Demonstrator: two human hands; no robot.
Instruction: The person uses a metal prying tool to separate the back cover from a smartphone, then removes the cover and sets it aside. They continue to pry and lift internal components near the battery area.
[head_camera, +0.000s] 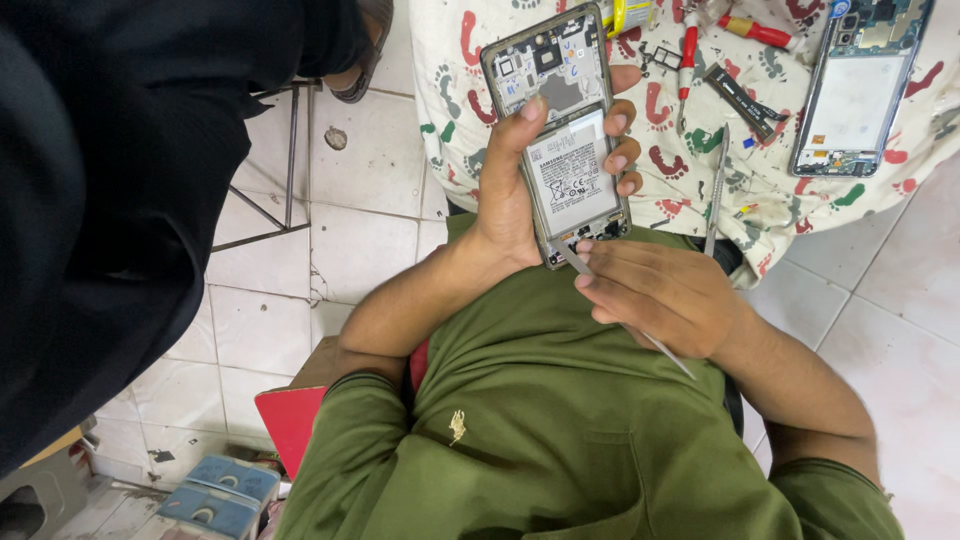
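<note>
The left hand (510, 195) has its grip closed around an opened phone (562, 130) (back cover off), held above the lap. The right hand (655, 290) pinches thin metal tweezers (625, 325) at the phone's lower edge.

The opened grey smartphone with its back cover off (558, 130) sits in the left hand (520, 190), thumb across it. At six o'clock of it lies the right hand (655, 290), holding a thin metal pry tool (630, 330) that touches the phone's lower edge. At two o'clock, a second opened phone (860, 85) lies on the cloth-covered surface (780, 200); red-handled screwdrivers (690, 50) lie between the two phones.
</note>
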